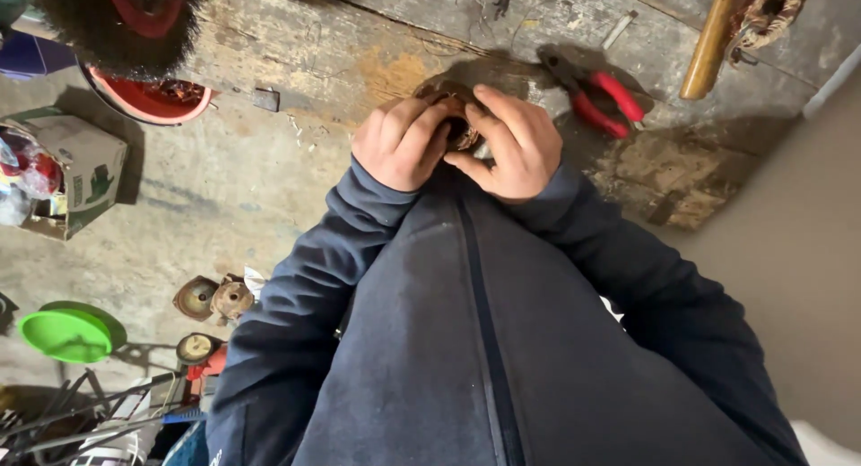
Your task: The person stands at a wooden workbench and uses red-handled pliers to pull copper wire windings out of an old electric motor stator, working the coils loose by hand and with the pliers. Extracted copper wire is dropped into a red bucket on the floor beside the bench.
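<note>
Both my hands are closed around one small round brownish metal part (459, 125), held close to my chest over the edge of a worn wooden workbench (296, 44). My left hand (401, 143) grips its left side with curled fingers. From the right, my right hand (511, 143) wraps it, fingertips pressed on its top. Most of the part is hidden by my fingers. My dark blue zip jacket fills the lower middle of the view.
Red-handled pliers (603, 98) lie on the bench just right of my hands, a wooden handle (708, 40) beyond them. On the concrete floor to the left are a cardboard box (76, 165), a red bowl (152, 98), a green bowl (67, 333) and rusty round parts (215, 297).
</note>
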